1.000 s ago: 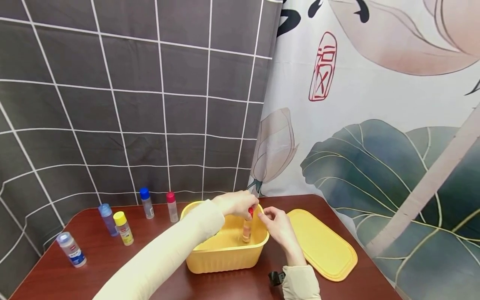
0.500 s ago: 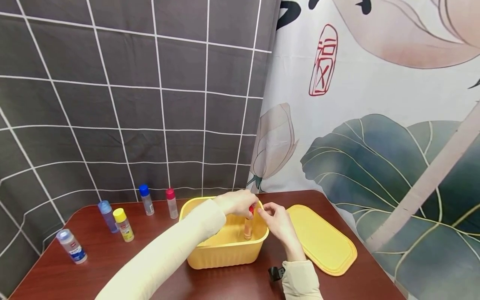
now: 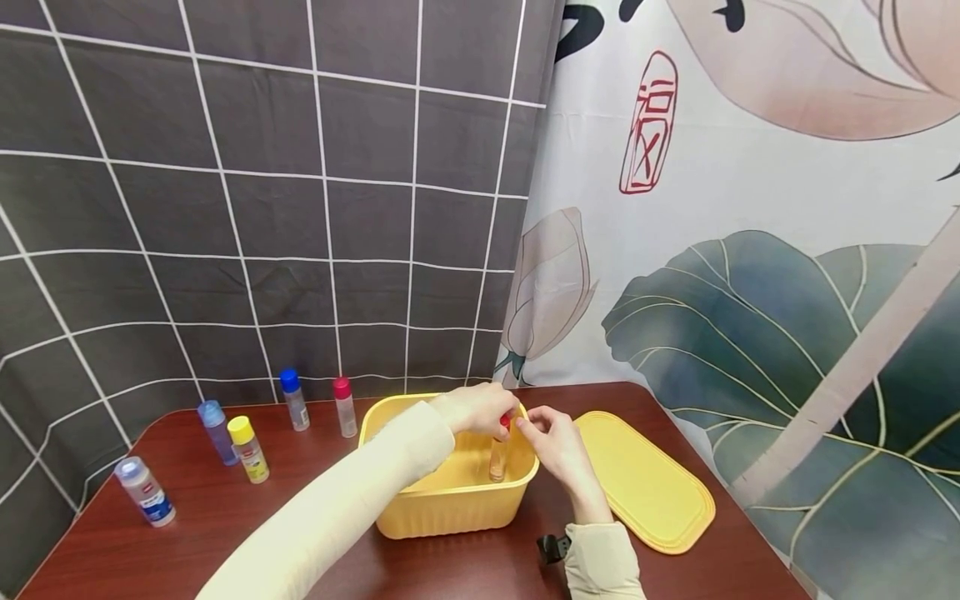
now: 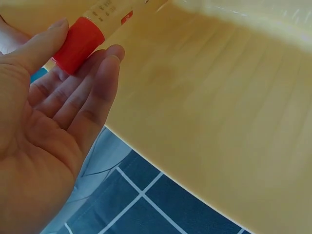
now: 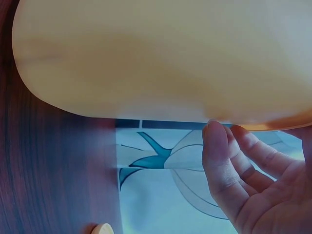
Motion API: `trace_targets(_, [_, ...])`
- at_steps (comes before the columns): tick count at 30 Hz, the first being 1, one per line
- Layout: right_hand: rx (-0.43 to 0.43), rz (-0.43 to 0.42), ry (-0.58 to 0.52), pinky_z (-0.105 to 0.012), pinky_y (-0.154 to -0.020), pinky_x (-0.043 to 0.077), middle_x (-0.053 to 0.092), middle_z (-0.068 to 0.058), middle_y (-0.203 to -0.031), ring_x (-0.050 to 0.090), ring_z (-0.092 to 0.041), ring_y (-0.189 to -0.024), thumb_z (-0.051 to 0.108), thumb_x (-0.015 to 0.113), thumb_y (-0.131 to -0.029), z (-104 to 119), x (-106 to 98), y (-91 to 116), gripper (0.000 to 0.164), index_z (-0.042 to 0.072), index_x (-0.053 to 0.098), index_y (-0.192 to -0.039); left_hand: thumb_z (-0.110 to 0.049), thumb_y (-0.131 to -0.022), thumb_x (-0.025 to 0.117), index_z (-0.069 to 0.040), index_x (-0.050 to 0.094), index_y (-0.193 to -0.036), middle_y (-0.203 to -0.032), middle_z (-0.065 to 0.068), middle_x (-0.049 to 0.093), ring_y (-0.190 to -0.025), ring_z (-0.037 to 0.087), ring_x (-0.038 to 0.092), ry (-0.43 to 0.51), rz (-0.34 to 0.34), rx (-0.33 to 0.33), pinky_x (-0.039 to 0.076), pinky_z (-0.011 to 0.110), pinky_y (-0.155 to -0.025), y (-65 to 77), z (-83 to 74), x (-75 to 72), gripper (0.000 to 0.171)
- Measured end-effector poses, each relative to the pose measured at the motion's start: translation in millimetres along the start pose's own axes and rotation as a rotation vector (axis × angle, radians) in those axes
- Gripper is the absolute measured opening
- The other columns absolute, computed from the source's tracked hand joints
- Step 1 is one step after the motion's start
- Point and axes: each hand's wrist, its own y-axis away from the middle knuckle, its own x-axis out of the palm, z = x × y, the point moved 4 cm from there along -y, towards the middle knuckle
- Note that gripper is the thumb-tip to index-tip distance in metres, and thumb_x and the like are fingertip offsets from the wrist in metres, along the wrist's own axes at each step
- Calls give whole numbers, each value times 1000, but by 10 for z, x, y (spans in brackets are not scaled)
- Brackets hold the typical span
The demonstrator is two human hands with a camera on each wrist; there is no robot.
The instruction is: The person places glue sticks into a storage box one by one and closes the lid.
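My left hand (image 3: 480,409) reaches into the yellow plastic box (image 3: 450,523) and pinches the red cap of a small clear bottle, which looks like a liquid glue bottle (image 3: 498,461). Inside the box, near its right end, this bottle stands about upright; whether its base touches the floor is hard to tell. In the left wrist view, thumb and fingers hold the red cap (image 4: 80,45). My right hand (image 3: 558,446) is at the box's right rim, its thumb and fingertips pinching the edge. The right wrist view shows those fingertips (image 5: 216,136) against the rim.
A yellow lid (image 3: 648,483) lies flat right of the box. At the left stand several small bottles, among them a yellow-capped one (image 3: 248,450), a blue-capped one (image 3: 295,400), a red-capped one (image 3: 345,407) and a white-labelled one (image 3: 146,492). Hanging cloths back the table (image 3: 360,567).
The head view has shifted slightly. Both hands, the held bottle and the box keep nearly the same places relative to each other.
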Motion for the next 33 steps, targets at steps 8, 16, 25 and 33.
trace_targets(8, [-2, 0, -5, -28, -57, 45, 57, -2, -69, 52, -17, -64, 18, 71, -90, 0, -2, -2, 15, 3, 70, -92, -27, -82, 80, -16, 72, -103, -69, -9, 56, -67, 10, 52, 25, 10, 20, 42, 20, -59, 8, -18, 14, 25])
trace_targets(16, [5, 10, -10, -27, -58, 48, 59, -2, -71, 54, -17, -65, 19, 71, -90, -7, 0, 11, 17, 3, 70, -94, -36, -80, 81, -17, 68, -108, -78, -8, 59, -76, 13, 54, 55, 25, -58, 46, 24, -66, 86, 14, -6, 37])
trace_targets(25, [24, 18, -7, -27, -59, 49, 60, -3, -74, 54, -17, -66, 21, 71, -90, -5, 9, 7, 20, 2, 69, -97, -44, -82, 76, -17, 58, -130, -119, 5, 63, -109, 22, 56, 120, 21, -189, 49, 43, -90, 357, 44, -212, 58])
trace_targets(33, [17, 12, -10, -28, -59, 47, 57, -3, -72, 53, -18, -67, 21, 71, -90, -6, -4, 23, 19, 3, 70, -95, -45, -85, 73, -15, 55, -135, -119, 7, 65, -109, 22, 59, 242, -115, -179, 47, 44, -94, 710, 148, -372, 60])
